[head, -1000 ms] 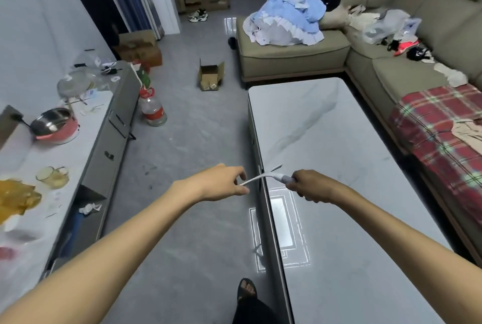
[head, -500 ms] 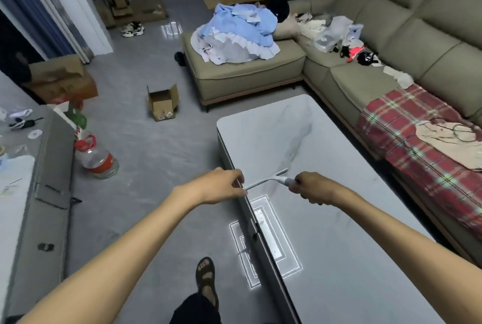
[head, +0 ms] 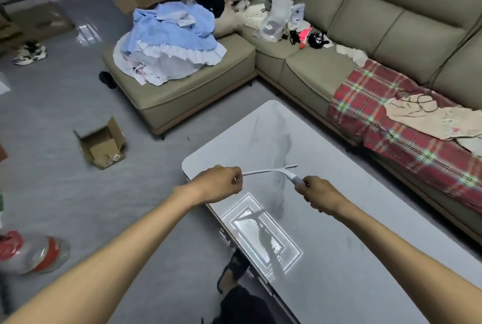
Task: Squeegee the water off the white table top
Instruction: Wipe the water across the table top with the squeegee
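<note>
A white squeegee [head: 271, 171] is held in the air above the white marble table top [head: 326, 258]. My right hand [head: 319, 194] is closed around its grey-white handle. My left hand [head: 220, 182] pinches the left end of the blade. The blade runs roughly level, a little above the table's far left part. A bright ceiling-light reflection on the table shows small water drops and the squeegee's shadow.
A green L-shaped sofa [head: 326, 68] with clothes, clutter and a red plaid blanket [head: 407, 125] stands behind and to the right of the table. An open cardboard box [head: 101, 145] and a water jug [head: 28, 253] sit on the grey floor at left. My sandalled foot [head: 230, 271] is beside the table's edge.
The view has swung to the right, away from the side counter toward the sofa. Both hands keep hold of the squeegee and now sit over the table's far end.
</note>
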Tool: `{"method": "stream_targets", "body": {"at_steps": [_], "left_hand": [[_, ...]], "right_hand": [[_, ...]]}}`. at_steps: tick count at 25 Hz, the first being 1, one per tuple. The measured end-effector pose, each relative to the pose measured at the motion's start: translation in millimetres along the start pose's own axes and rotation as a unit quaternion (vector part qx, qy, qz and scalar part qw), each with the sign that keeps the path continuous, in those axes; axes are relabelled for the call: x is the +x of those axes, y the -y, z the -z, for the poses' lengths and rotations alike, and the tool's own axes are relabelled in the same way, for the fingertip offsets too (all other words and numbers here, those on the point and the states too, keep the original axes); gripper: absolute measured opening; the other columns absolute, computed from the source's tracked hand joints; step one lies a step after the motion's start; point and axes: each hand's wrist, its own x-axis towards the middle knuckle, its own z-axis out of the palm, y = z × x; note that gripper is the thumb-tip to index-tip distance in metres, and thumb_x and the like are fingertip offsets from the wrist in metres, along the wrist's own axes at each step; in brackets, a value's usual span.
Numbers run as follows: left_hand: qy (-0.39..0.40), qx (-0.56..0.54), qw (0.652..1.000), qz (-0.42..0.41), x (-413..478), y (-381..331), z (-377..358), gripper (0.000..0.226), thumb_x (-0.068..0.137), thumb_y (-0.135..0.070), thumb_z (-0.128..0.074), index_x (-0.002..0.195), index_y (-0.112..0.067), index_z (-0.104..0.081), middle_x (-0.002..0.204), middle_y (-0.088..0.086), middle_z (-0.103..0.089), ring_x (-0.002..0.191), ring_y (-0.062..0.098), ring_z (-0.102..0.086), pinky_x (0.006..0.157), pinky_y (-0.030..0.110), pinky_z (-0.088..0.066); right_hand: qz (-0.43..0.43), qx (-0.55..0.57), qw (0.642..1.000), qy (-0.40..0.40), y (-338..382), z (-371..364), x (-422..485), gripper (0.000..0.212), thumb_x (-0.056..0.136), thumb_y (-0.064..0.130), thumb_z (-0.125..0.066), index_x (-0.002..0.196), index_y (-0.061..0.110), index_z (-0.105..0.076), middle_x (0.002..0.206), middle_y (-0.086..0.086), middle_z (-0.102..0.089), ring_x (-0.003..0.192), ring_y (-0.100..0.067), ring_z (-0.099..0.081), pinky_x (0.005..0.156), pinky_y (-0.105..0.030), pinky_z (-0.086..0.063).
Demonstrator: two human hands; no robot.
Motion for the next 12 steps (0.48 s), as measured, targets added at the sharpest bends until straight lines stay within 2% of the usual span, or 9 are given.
{"method": "stream_targets", "body": {"at_steps": [2,5,7,9,12], "left_hand": [[0.010,0.003,1.000,0.009,34,10,23,0.012,0.082,-0.032,-0.040,0.080,-0.027,-0.051,0.091,0.001,-0.067,0.086,0.026,-0.063,0.082,0.045,-0.053],[0.021,-0.029,0.999,0.012,89,22,69,0.013,0.081,-0.030,-0.039,0.075,-0.028,-0.051,0.083,-0.002,-0.070,0.076,0.015,-0.068,0.075,0.037,-0.055],[0.027,-0.033,0.999,0.002,126,29,91,0.014,0.083,-0.030,-0.039,0.074,-0.030,-0.050,0.082,-0.003,-0.071,0.073,0.013,-0.068,0.076,0.036,-0.054],[0.051,-0.014,0.999,-0.006,174,43,101,0.013,0.084,-0.031,-0.040,0.075,-0.031,-0.049,0.087,-0.001,-0.069,0.078,0.019,-0.066,0.077,0.038,-0.054],[0.069,-0.016,0.998,-0.003,266,80,89,0.011,0.085,-0.029,-0.042,0.078,-0.029,-0.051,0.084,-0.006,-0.064,0.072,0.019,-0.058,0.066,0.033,-0.049]], "right_hand": [[-0.031,0.037,0.999,0.012,13,9,38,0.040,0.097,0.048,-0.039,0.078,0.014,-0.047,0.072,-0.003,-0.053,0.052,-0.018,-0.042,0.042,-0.021,-0.031],[-0.066,0.088,0.994,0.021,35,34,90,0.037,0.098,0.045,-0.043,0.078,0.014,-0.048,0.070,-0.002,-0.050,0.049,-0.016,-0.039,0.039,-0.018,-0.028],[-0.077,0.108,0.991,0.010,47,50,120,0.038,0.097,0.046,-0.042,0.082,0.012,-0.050,0.071,-0.003,-0.052,0.052,-0.018,-0.042,0.039,-0.019,-0.029],[-0.090,0.115,0.989,0.000,53,54,160,0.041,0.096,0.047,-0.042,0.087,0.008,-0.054,0.074,-0.003,-0.055,0.054,-0.019,-0.045,0.037,-0.019,-0.030],[-0.125,0.142,0.982,-0.021,46,29,236,0.037,0.097,0.040,-0.046,0.100,0.005,-0.058,0.077,-0.006,-0.058,0.058,-0.021,-0.048,0.043,-0.021,-0.032]]}}
